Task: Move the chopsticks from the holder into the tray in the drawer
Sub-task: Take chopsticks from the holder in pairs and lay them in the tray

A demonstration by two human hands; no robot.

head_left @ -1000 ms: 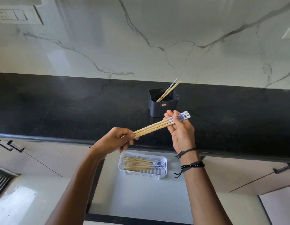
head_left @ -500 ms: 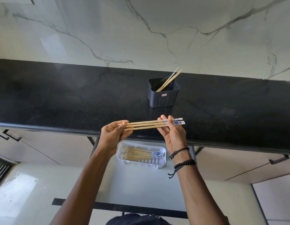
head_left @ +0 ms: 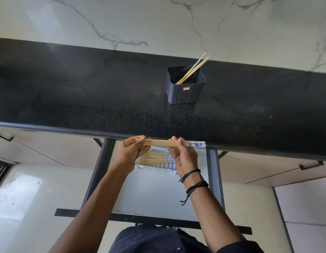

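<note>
A bundle of wooden chopsticks (head_left: 164, 143) with blue-and-white patterned ends lies level between both hands, just above the open drawer. My left hand (head_left: 130, 154) pinches the plain tips; my right hand (head_left: 184, 157) holds the bundle near the patterned ends. Below them the white tray (head_left: 159, 168) in the drawer holds several chopsticks, partly hidden by my hands. The dark square holder (head_left: 185, 88) stands on the black counter with a few chopsticks (head_left: 194, 69) leaning in it.
The black counter (head_left: 85, 99) edge runs right above my hands. The open drawer (head_left: 212, 170) has dark side rails and a pale floor. Closed cabinet fronts with black handles (head_left: 311, 165) flank it. A marble wall stands behind.
Both hands have lowered the bundle from over the counter to just below its front edge, above the tray, and turned it from slanted to level.
</note>
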